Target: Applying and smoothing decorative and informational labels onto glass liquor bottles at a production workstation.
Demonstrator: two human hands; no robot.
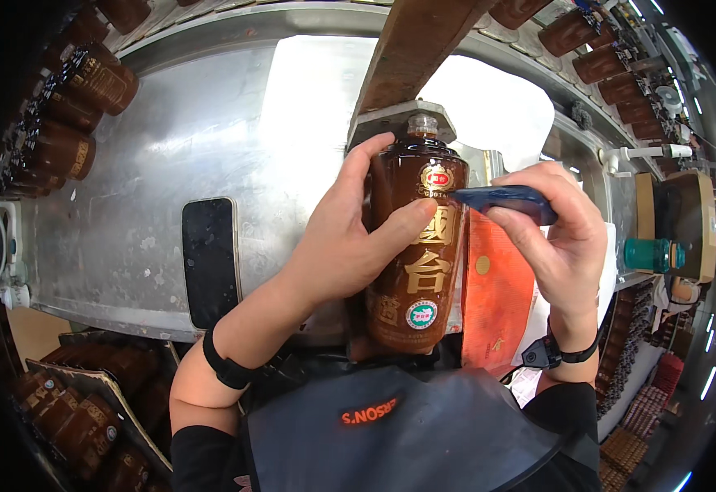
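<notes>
Head view: brown bottle to the right of the black phone, decorated front facing up, long axis running away from the body, clear stopper at the far end, base close to the dark apron. Lying flat or leaning, cannot tell. Left hand between phone and bottle, directly on the bottle and so nearer to it than the other; fingers parted and curved about its side, index along the shoulder, thumb laid across the front, remaining fingertips hidden. Right hand farther right of the phone, beyond the bottle and apart from it; thumb and fingers pinched firmly on a dark blue object, kind unclear. Narrow end pointing back toward the phone side, crosswise to the bottle's long axis, at its upper right edge; touching or just beside, cannot tell. Orange sheet right of the phone, past the bottle.
</notes>
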